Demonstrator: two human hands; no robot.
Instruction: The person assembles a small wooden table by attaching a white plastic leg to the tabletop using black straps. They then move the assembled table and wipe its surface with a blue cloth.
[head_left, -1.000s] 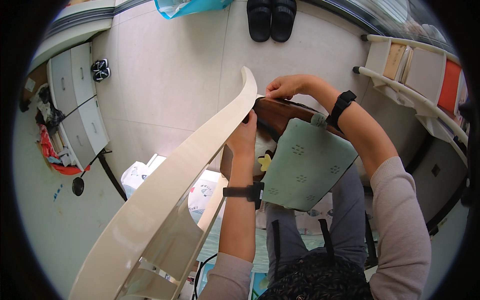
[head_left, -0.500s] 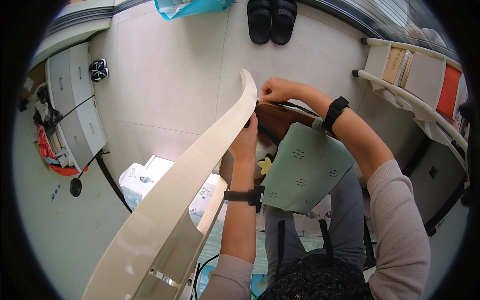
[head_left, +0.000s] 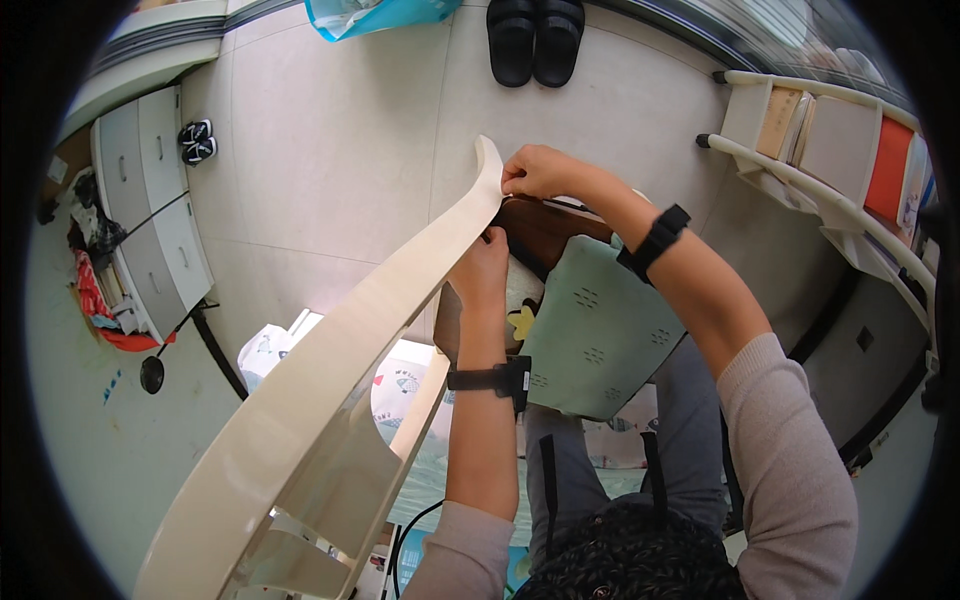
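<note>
A long cream-coloured curved rail (head_left: 350, 340) of a shelf frame runs from the lower left up to the middle. My right hand (head_left: 535, 172) is closed at the rail's top end, fingers pinched against it. My left hand (head_left: 482, 268) grips the same rail a little lower, from behind. Both wrists wear black straps. Behind the hands lies a dark brown wooden board (head_left: 545, 232), partly hidden, and a pale green perforated panel (head_left: 600, 335) rests over my lap.
A white and orange shelf rack (head_left: 830, 150) stands at the right. Black slippers (head_left: 535, 40) lie at the top, and grey drawers (head_left: 150, 210) at the left. Bags and printed cloth (head_left: 400, 390) lie on the floor under the frame.
The view shifted so the rail and both hands sit slightly lower and to the left. My right hand slid closer to the rail's tip. Both hands keep their hold.
</note>
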